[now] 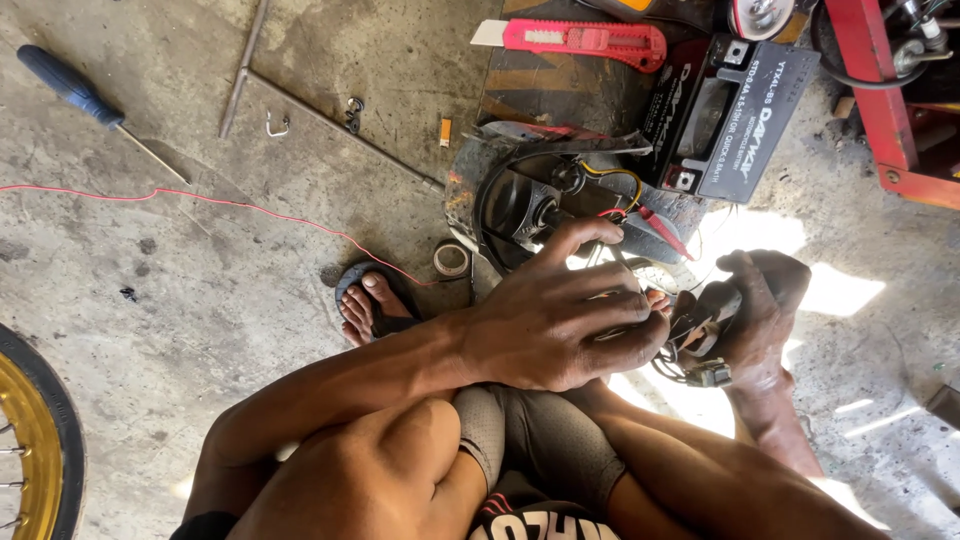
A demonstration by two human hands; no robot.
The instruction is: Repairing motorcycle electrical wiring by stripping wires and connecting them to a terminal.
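Note:
I am squatting on a concrete floor. My left hand (560, 315) lies curled over a bundle of black wires and connectors (700, 340), its fingers bent around them. My right hand (762, 305) grips the same bundle from the right side, with a small grey plug (712, 374) hanging below it. Just beyond the hands sits a dark headlight housing (520, 205) with yellow, red and black wires (615, 190) coming out of it. What the fingers pinch is partly hidden by my left hand.
A black battery (730, 120) stands behind the housing, a red utility knife (585, 40) beyond it. A blue screwdriver (75, 90), a thin red wire (230, 205), a tape roll (451, 259) and my sandalled foot (370, 305) are left. A gold-rimmed wheel (35, 450) and red frame (880, 90) flank.

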